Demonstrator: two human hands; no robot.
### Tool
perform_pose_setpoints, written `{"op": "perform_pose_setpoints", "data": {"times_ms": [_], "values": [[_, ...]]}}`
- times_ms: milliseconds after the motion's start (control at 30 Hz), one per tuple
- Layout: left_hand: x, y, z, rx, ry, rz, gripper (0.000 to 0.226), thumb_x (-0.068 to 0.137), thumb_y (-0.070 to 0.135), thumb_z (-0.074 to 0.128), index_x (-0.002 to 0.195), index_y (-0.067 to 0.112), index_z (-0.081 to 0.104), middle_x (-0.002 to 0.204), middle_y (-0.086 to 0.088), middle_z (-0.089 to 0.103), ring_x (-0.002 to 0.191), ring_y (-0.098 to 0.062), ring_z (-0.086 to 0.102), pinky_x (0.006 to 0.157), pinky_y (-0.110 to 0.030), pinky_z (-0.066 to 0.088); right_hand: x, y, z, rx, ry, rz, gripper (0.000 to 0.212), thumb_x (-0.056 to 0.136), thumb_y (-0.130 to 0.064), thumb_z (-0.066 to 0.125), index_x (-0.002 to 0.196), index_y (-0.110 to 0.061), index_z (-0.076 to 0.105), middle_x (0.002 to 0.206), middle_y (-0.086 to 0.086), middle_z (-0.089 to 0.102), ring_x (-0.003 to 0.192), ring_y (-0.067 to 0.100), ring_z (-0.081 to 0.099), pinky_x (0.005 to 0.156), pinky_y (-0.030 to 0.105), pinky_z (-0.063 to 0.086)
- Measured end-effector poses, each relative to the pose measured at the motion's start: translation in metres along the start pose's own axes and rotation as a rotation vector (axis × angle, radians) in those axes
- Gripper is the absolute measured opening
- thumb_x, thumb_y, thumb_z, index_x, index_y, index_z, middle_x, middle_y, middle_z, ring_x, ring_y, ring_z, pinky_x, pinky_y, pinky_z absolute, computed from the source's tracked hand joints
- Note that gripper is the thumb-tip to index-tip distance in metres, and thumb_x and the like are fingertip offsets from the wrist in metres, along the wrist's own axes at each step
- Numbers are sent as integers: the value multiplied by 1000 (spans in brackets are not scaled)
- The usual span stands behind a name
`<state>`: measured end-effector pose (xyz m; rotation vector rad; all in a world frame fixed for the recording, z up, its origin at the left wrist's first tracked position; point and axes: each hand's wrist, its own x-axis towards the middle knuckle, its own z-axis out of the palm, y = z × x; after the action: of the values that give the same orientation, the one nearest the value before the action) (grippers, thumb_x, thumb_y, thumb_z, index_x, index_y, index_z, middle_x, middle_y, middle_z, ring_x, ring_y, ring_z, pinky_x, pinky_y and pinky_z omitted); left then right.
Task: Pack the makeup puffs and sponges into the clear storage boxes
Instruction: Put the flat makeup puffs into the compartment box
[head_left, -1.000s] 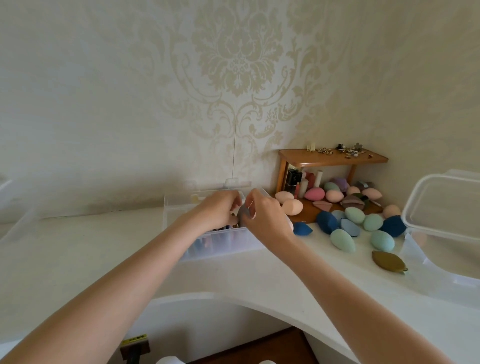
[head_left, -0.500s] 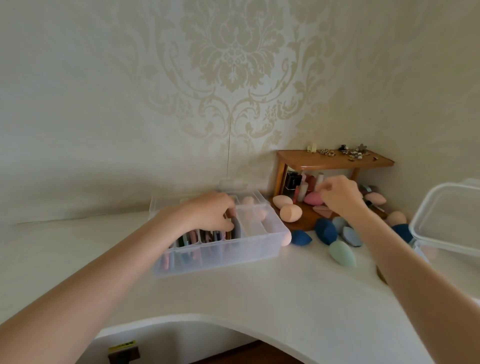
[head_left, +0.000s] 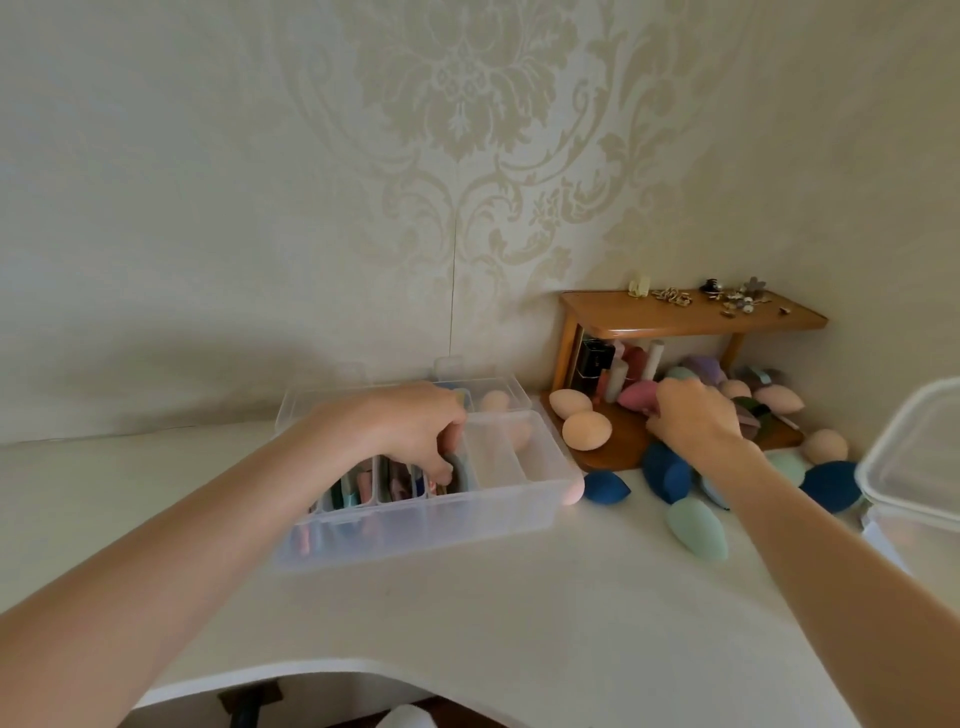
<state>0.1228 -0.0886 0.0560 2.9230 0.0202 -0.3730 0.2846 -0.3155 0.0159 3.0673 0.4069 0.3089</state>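
A clear divided storage box (head_left: 519, 512) sits on the white desk, with flat puffs standing in its left compartments and peach sponges (head_left: 493, 401) at its back. My left hand (head_left: 410, 431) reaches into it, fingers curled round a grey-green puff (head_left: 458, 472). My right hand (head_left: 693, 415) is down on the pile of loose sponges by the wooden shelf, its fingers touching a pink sponge (head_left: 636, 396); the fingertips are hidden. Peach (head_left: 587, 430), dark blue (head_left: 667, 473) and mint (head_left: 696, 527) sponges lie around.
A wooden corner shelf (head_left: 691, 314) carries small trinkets, with bottles under it. A second clear box with a lid (head_left: 914, 457) stands at the right edge. The desk's curved front edge (head_left: 311, 670) is close to me. Walls close in behind and to the right.
Both hands held a grey puff together over the box. My right hand let go and moved right onto the sponge pile, while my left hand lowered the puff into a compartment.
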Motion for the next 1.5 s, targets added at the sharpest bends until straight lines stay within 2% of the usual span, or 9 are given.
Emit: {"op": "perform_pose_setpoints", "data": {"times_ms": [333,467,567,667,767,967,1133,1333,1500], "values": [[-7,-4,8,-100,117,82,24,79,14,67,90,18,46,70,11,49,68,-13,49,53,-20,34,-90,-81,-72,735,223,-190,6,85,-16,58,87,-11,54,53,-11,53,62,6,56,52,14,41],[-12,-6,10,-114,158,79,25,79,14,66,90,20,45,74,11,48,69,-12,50,49,-19,34,-111,-116,-58,621,267,-369,11,91,-11,42,97,-18,49,61,0,61,61,28,61,61,38,55],[-15,-10,14,-146,178,81,25,78,15,66,91,19,45,79,11,51,73,-13,51,49,-18,36,-113,-131,-45,393,459,-413,14,88,-10,50,79,-11,60,63,0,66,49,17,55,38,13,20],[-15,-12,16,-176,195,90,26,76,12,64,99,11,51,92,1,67,81,-16,56,70,-32,50,-122,-143,-46,386,610,-457,9,65,-12,68,63,-15,60,45,-8,56,34,-1,13,43,6,-4],[-15,-11,16,-176,192,86,26,76,9,60,102,9,57,95,-5,70,83,-18,62,78,-36,52,-125,-143,-40,501,558,-537,15,66,-5,74,68,-10,60,49,-5,57,42,-2,23,46,5,6],[-14,-13,17,-162,192,85,18,78,11,60,94,14,52,93,-4,70,66,-7,52,55,-20,39,-119,-139,-42,415,407,-498,6,81,-17,70,81,-12,66,72,-5,66,51,2,35,43,8,12],[-15,-5,20,14,290,35,16,83,20,57,97,15,50,96,-2,65,99,-20,50,82,-26,38,-112,-138,-40,530,84,-547,14,85,-11,62,98,-9,66,97,3,62,80,12,53,61,7,37],[-8,16,22,348,363,-100,27,85,17,52,111,18,55,111,2,62,121,-26,36,81,-30,24,-106,-136,-41,554,-27,-452,39,81,-8,63,61,-31,39,82,0,57,65,8,45,58,0,37],[-4,10,23,204,292,-107,28,86,19,52,114,15,54,118,-4,60,123,-29,40,95,-34,35,-105,-144,-37,500,-33,-456,19,83,-10,64,101,-8,58,97,9,68,78,12,49,69,19,38]]}}
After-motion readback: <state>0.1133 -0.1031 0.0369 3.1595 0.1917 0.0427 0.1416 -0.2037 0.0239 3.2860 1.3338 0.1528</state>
